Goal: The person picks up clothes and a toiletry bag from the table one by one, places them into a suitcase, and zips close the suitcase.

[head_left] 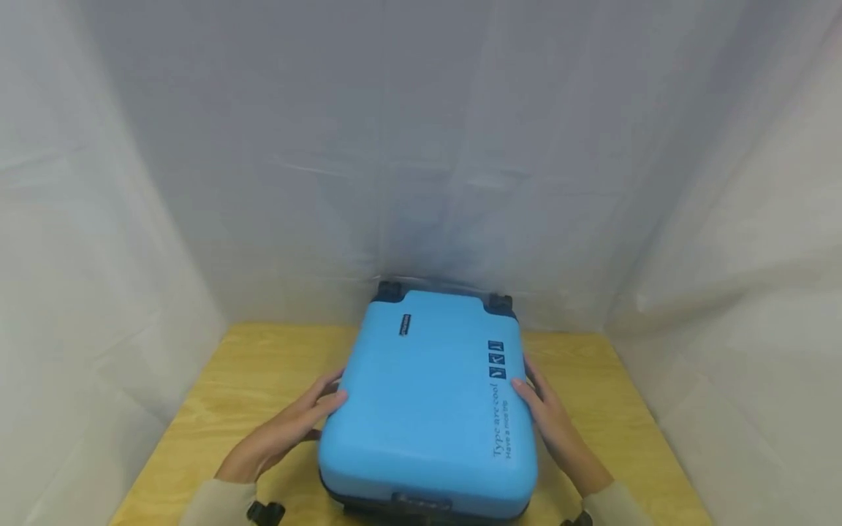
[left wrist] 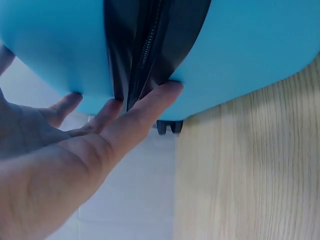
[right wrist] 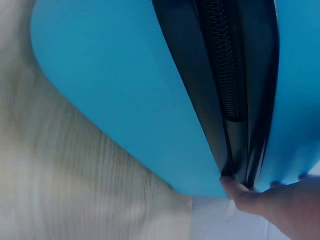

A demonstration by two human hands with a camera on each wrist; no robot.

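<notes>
We see a bright blue hard-shell suitcase [head_left: 427, 409] w/ black zip band, lying flat; left hand [head_left: 289, 427] & right hand [head_left: 552, 424] press its sides, fingers straight.

The suitcase [head_left: 427, 409] lies flat on the desk [head_left: 256, 380], its wheels [head_left: 500, 302] toward the curtain [head_left: 421, 146] behind. The left hand [head_left: 289, 427] touches its left side, the right hand [head_left: 555, 427] its right side, at the zipper seam [left wrist: 145, 50]
</notes>
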